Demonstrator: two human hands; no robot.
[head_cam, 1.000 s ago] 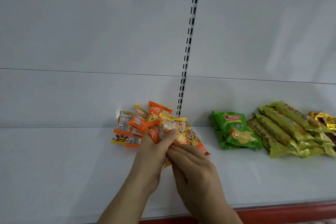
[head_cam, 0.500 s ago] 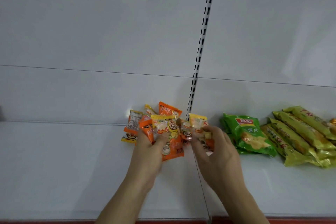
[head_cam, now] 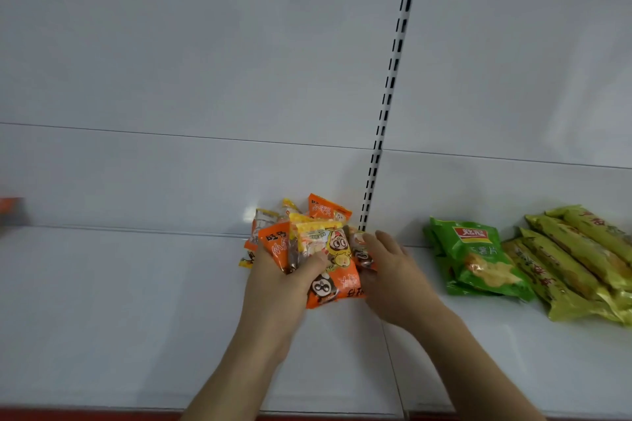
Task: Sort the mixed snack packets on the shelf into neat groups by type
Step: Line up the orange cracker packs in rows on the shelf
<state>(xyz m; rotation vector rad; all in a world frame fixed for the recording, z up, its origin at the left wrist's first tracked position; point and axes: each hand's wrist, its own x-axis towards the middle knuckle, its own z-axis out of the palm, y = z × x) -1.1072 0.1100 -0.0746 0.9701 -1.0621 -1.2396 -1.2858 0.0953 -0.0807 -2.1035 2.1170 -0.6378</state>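
A heap of small orange and yellow snack packets point(head_cam: 321, 243) lies on the white shelf point(head_cam: 119, 301) against the back panel. My left hand point(head_cam: 277, 287) grips several of these packets, its thumb over the front of the bunch. My right hand point(head_cam: 393, 277) is at the heap's right side, fingers curled on a small orange packet point(head_cam: 360, 251). To the right lie green chip bags point(head_cam: 478, 260) in a stack. Beyond them sits a row of long yellow-green packets point(head_cam: 574, 260).
A slotted upright point(head_cam: 390, 92) runs down the back panel behind the heap. The shelf's red front edge point(head_cam: 102, 415) shows at the bottom. An orange object point(head_cam: 10, 210) shows at the far left edge.
My left hand has gathered more orange and yellow packets into its grip. My right hand moved in against the heap's right side. The view has shifted left.
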